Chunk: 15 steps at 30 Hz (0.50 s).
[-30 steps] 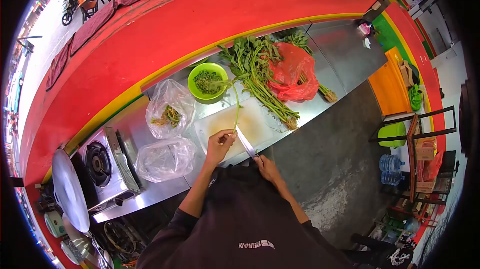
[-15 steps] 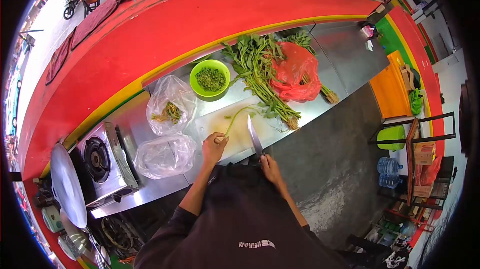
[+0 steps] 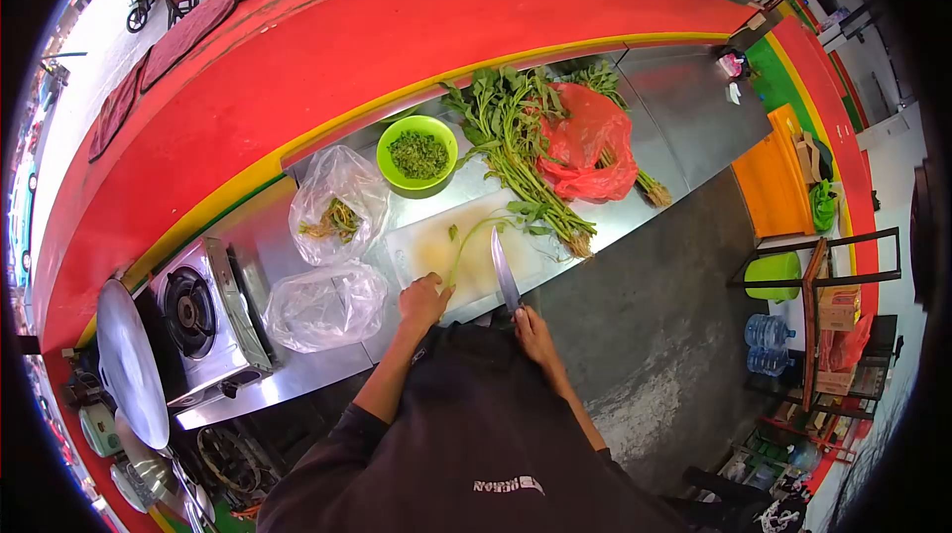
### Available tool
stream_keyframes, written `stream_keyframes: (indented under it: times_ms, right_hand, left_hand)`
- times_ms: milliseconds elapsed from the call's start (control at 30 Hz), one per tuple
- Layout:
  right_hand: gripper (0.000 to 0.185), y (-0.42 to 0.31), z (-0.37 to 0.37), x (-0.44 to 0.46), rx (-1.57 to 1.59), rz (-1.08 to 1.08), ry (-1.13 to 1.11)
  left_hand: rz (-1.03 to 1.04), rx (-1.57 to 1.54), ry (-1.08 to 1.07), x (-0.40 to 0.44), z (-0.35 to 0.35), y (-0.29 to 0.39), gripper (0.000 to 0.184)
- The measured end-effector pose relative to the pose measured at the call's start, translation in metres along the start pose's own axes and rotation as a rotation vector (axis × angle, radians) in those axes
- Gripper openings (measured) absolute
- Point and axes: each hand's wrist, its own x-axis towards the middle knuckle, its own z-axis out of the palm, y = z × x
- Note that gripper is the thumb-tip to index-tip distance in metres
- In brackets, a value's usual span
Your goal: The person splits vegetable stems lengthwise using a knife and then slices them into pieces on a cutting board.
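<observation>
My left hand (image 3: 424,301) is closed on the lower end of a thin green leafy stem (image 3: 462,255) at the near left of the white cutting board (image 3: 405,253). The stem curves across the board, its leaves toward the far right. In my right hand (image 3: 535,333) is a kitchen knife (image 3: 504,270), gripped by its handle, with the blade pointing away over the board's right part. A small loose leaf (image 3: 453,233) lies beside the stem. Behind the board, a green bowl (image 3: 448,158) holds chopped greens (image 3: 417,154).
Bunches of leafy greens with roots (image 3: 516,126) and a red plastic bag (image 3: 595,141) lie right of the bowl. Two clear plastic bags (image 3: 327,307) are at left, one holding root trimmings (image 3: 342,221). A gas stove (image 3: 193,310) stands farther left, near a large wok (image 3: 134,364).
My left hand has shifted slightly and turned, its fingers now lower on the stem. The stem's leafy end and a small leaf lie differently on the board. The knife has barely moved.
</observation>
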Motion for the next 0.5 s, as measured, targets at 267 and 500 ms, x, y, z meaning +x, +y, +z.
stream_keyframes:
  times_ms: [267,500]
  right_hand:
    - [0.036,0.013,0.0,0.005,0.045,-0.013,-0.014]
    - [0.041,0.01,0.008,0.007,0.022,0.036,-0.033]
  left_hand:
    - [0.295,-0.09,0.249,0.038,0.007,0.013,0.034]
    - [0.209,-0.158,0.231,0.054,0.025,0.024,0.02]
